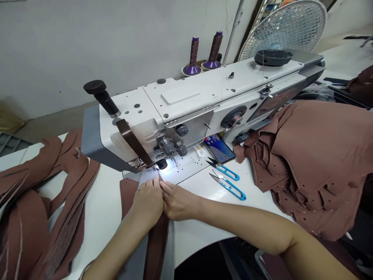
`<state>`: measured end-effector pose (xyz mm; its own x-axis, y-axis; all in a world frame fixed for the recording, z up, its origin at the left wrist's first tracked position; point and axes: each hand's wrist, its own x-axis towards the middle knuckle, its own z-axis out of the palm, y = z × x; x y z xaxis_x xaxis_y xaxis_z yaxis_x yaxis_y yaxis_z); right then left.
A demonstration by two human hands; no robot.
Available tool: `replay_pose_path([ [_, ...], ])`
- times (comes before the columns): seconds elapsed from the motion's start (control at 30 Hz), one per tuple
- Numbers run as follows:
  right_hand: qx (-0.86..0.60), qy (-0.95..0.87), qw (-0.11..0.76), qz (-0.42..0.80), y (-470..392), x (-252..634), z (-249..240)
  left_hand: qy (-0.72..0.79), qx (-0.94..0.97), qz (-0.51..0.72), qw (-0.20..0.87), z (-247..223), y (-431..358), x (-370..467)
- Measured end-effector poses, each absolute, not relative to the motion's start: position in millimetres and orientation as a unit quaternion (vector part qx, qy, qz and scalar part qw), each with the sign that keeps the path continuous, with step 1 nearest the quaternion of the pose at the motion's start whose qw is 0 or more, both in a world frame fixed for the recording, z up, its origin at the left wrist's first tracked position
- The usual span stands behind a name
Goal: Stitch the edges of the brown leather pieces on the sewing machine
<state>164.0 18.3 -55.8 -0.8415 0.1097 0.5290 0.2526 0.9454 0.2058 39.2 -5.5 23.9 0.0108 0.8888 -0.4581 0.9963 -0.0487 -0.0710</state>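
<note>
A white sewing machine (186,97) stands across the table, its lamp lighting the needle area. Just in front of the needle, my left hand (149,198) lies on brown leather (155,249) with its fingers bent and pressed down on the piece. My right hand (177,200) touches it from the right, thumb and fingers closed on the leather's edge. The strip runs from under both hands toward the front edge of the table. Where the leather meets the presser foot is partly hidden by the fingers.
Two blue thread snips (230,186) and a phone (220,148) lie right of the needle area. Brown leather pieces are piled at right (320,155) and left (29,210). Two thread cones (194,56) and a fan (285,27) stand behind the machine.
</note>
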Motion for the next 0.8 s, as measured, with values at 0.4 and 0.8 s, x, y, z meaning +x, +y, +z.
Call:
replay_pose_path([
  [0.4,-0.084,-0.979,0.173,-0.065,-10.7,168.6,-32.7,0.675,0.698,-0.178,0.162,25.9,-29.5,32.1],
  [0.8,-0.090,-0.973,0.176,-0.117,2.1,163.8,-44.3,0.644,0.731,-0.139,0.178,15.7,-9.5,34.4],
])
